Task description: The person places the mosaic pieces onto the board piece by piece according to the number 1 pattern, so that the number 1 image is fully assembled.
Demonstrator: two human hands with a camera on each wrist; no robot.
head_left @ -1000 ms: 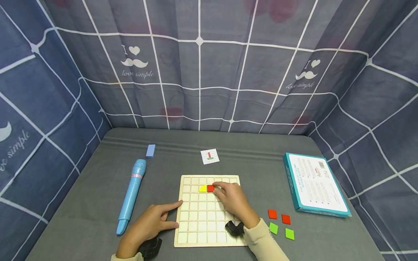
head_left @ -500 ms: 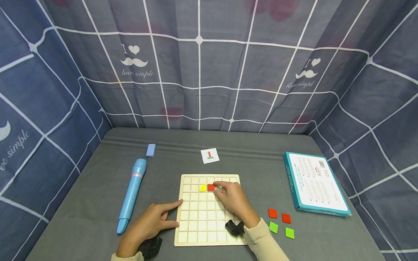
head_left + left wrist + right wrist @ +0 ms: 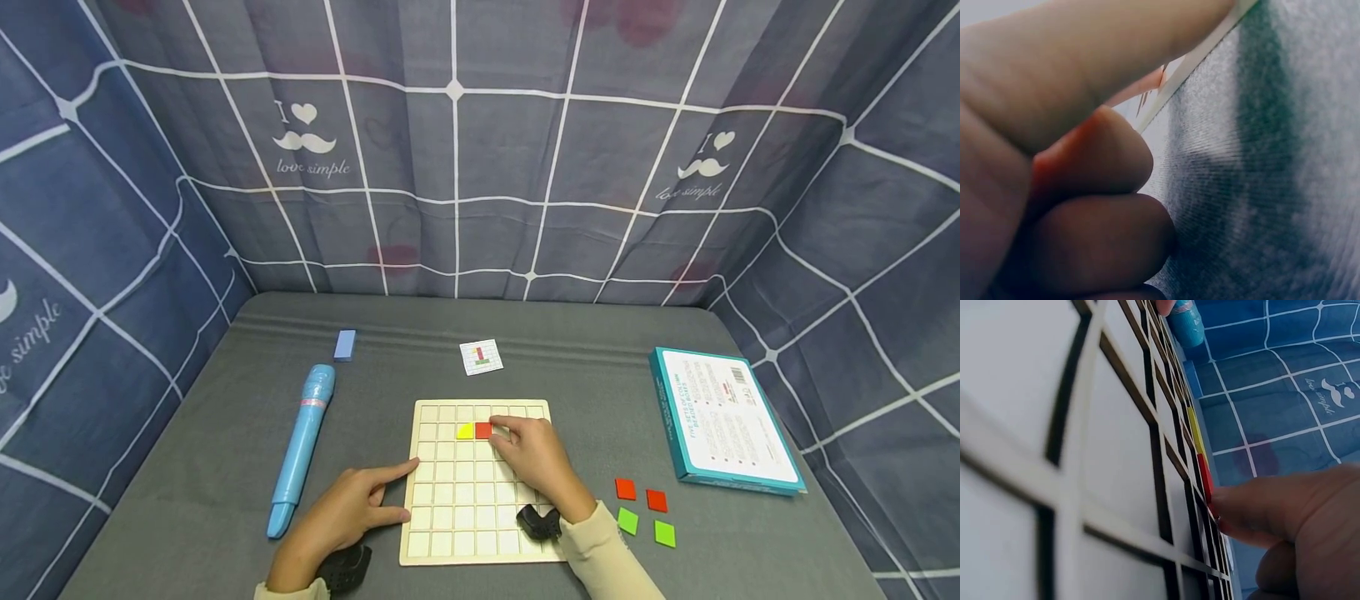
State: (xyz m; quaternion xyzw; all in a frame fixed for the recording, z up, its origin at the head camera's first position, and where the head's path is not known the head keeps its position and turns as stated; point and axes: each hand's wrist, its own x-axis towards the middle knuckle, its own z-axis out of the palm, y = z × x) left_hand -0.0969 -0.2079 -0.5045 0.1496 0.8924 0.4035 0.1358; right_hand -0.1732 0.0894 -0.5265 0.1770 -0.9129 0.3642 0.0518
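A pale wooden grid board (image 3: 465, 500) lies flat on the grey table. In its second row from the far edge sit a yellow piece (image 3: 467, 432), seemingly with one corner cut off, and a red square tile (image 3: 483, 431) right beside it. My right hand (image 3: 534, 454) pinches the red tile at its right side with thumb and index finger; the right wrist view shows the fingertips against the red tile (image 3: 1205, 477). My left hand (image 3: 352, 504) rests against the board's left edge, index finger and thumb stretched apart, the other fingers folded (image 3: 1104, 240).
Two red tiles and two green tiles (image 3: 627, 522) lie right of the board. A teal-edged box (image 3: 731, 421) lies farther right. Left are a light-blue microphone-shaped stick (image 3: 302, 450) and a small blue block (image 3: 345, 345). Behind the board lies a pattern card (image 3: 481, 357); a checked curtain (image 3: 495, 167) surrounds the table.
Both hands and the tiles hold the same places on the board. Only the head view has shifted very slightly.
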